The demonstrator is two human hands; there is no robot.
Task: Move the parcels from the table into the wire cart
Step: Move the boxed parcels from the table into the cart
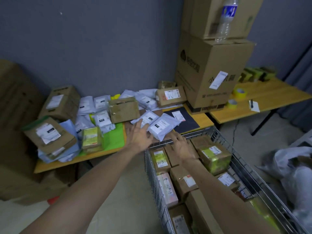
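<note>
Both hands reach forward over the near edge of the table (55,163), arms bare. From the head camera, the left hand (137,134) lies spread and flat, its fingertips resting on the nearer of two white poly mailers (164,127); it grips nothing. That mailer overhangs the table edge toward the wire cart (239,161), and a second white mailer (146,118) lies just behind it, partly under the left fingers. The right hand (181,146) hovers over the cart's far end with fingers loosely spread and empty, just beside the nearer mailer's lower corner; whether it touches the mailer cannot be told.

More parcels crowd the table: a taped brown box (124,109) behind the left hand, a heap of white mailers (96,112) to its left, a green-printed packet (92,138) on a green sheet (114,137), and labelled cardboard boxes (49,132) at the left end. A labelled box (171,96) sits further back.

Inside the cart, brown boxes (182,179) already lie packed side by side, one wrapped in green tape (214,157).

Tall stacked cartons (212,65) stand on the table's right end with a water bottle (227,19) on top; tape rolls (238,92) lie on the neighbouring table
</note>
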